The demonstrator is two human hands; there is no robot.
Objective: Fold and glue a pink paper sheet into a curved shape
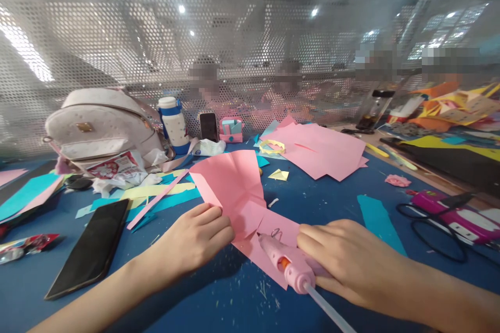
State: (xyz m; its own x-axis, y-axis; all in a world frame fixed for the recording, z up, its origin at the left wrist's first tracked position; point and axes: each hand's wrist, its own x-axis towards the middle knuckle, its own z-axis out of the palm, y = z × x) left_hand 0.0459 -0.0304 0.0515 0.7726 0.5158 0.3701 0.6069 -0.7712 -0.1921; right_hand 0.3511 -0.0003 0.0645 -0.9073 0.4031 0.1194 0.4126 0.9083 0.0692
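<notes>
A folded pink paper piece [238, 182] lies in front of me on the blue table, its left part raised and curved. My left hand [205, 234] pinches the left edge of this paper, fingers curled. Wrapped round the handle of a pink glue gun [289, 263] is my right hand [332, 255]. The gun's nozzle points left, over the fold of the paper, and a clear glue stick [326, 307] juts from its rear. Whether the nozzle touches the paper is hard to tell.
A black phone [91, 247] lies at the left, before a white backpack [103, 125] and a bottle [173, 127]. Pink sheets [320, 148] are stacked behind the paper. At the right are a blue strip [380, 223] and a magenta power strip [453, 216] with a black cable.
</notes>
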